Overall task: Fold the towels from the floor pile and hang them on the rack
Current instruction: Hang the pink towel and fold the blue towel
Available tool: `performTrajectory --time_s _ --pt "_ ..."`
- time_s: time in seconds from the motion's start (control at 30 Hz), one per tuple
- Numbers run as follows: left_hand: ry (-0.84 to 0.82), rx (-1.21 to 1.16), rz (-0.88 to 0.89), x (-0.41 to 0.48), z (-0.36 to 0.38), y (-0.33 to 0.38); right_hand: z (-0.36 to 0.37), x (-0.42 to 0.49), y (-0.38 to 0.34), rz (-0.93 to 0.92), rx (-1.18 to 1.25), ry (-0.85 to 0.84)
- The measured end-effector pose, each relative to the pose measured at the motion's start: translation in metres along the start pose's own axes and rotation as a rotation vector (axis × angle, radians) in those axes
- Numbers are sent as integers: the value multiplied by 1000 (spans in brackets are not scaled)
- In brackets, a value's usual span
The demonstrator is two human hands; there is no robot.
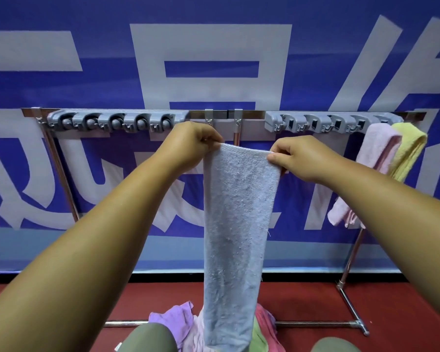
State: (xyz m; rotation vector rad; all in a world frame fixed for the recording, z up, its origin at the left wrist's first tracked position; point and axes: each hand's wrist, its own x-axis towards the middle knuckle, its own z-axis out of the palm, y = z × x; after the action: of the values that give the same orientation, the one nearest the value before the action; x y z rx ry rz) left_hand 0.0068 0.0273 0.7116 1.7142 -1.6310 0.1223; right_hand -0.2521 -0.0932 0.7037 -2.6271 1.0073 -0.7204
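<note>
You are holding the blue towel [236, 224] up by its two top corners, so it is hanging long and flat and its sides are lining up. Your left hand [193, 143] is pinching the left corner with curled fingers and thumb. Your right hand [297, 158] is pinching the right corner the same way. The towel is hanging in front of the middle of the rack [214, 114], and its bottom end is dangling in front of the pile [173, 323] on the floor [302, 298]. The pink towel [376, 151] and the yellow towel [409, 148] are hanging at the right end of the rack, so I think this one is going beside them.
</note>
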Motion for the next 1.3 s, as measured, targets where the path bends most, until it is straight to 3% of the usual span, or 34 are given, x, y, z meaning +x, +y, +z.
performTrajectory --time_s 0.1,0.23,0.5,0.6,0.9,1.3 --pt "52 -41 -31 1 1 -2 5 3 3 50 126 86" --pt "33 -134 -114 6 8 1 12 9 -3 226 635 125" --pt "135 -404 -414 24 14 14 8 18 -19 379 819 268" --pt "156 -481 -477 24 18 21 10 18 -23 419 810 301" --pt "158 -429 -311 11 36 57 12 11 -41 382 507 356" --pt "85 -495 -358 22 54 82 15 8 -48 226 284 240"
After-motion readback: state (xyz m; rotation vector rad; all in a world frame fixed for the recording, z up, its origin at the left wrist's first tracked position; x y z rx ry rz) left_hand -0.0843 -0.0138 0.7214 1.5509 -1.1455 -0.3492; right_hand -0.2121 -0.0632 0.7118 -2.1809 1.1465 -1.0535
